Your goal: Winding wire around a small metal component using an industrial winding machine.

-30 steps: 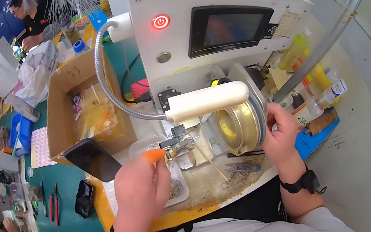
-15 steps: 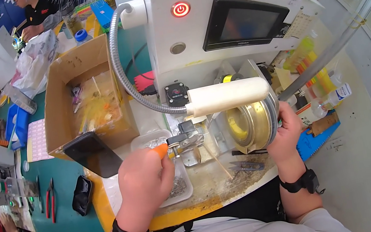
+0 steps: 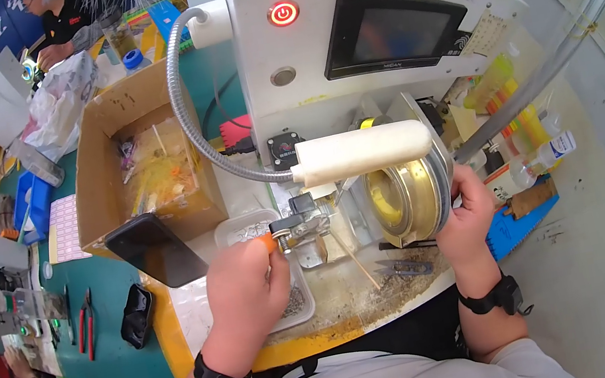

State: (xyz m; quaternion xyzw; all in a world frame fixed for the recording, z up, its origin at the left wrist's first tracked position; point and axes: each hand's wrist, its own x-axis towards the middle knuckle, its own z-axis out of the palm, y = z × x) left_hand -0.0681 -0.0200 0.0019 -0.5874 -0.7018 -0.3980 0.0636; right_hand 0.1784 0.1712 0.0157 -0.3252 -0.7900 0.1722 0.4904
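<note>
My left hand (image 3: 245, 286) pinches a small orange knob (image 3: 269, 241) on a metal clamp part (image 3: 300, 228) at the front of a white machine (image 3: 363, 24). My right hand (image 3: 468, 212) grips the rim of a brass-coloured round drum (image 3: 405, 199) mounted on the machine's right side. A white padded tube (image 3: 361, 152) on a flexible metal hose (image 3: 187, 120) hangs across just above both hands. A thin wooden stick (image 3: 354, 261) lies on the bench between my hands.
A white tray of small metal parts (image 3: 300, 303) sits under my left hand. A dark phone (image 3: 155, 250) leans on a cardboard box (image 3: 136, 165) to the left. Pliers (image 3: 84, 320) lie on the green mat. Another person works at the far left rear (image 3: 58, 21). Bottles (image 3: 536, 160) stand at right.
The view has shifted slightly, with the machine sitting lower in the picture. Both hands stay on the orange knob and the drum with little movement.
</note>
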